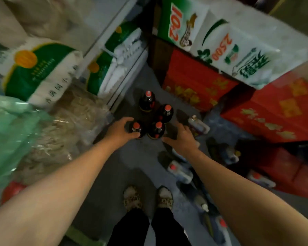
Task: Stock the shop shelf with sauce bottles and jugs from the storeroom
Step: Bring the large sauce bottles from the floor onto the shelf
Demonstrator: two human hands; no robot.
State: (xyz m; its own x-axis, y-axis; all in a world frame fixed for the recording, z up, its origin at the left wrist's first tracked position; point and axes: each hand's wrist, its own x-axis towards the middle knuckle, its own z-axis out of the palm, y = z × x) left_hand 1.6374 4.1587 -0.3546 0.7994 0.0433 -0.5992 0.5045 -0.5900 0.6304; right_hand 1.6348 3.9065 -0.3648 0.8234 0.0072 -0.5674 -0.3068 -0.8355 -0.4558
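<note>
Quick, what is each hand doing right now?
Left hand: grips the near-left sauce bottle.
Right hand: open, beside the near-right bottle, holding nothing.

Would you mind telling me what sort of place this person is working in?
Most likely a shop storeroom: red cartons stacked beside the aisle, bulk tissue packs on racks, and dark sauce bottles standing on the floor.

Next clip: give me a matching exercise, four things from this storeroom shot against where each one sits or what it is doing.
Things:
1. left hand
2. right hand
3. red cartons
4. patterned slippers

States:
A. stacked along the right side
B. on the person's feet, bottom centre
C. grips a red-capped dark bottle
D. fingers spread, beside the bottle cluster

Pairs: 1-C, 2-D, 3-A, 4-B
</note>
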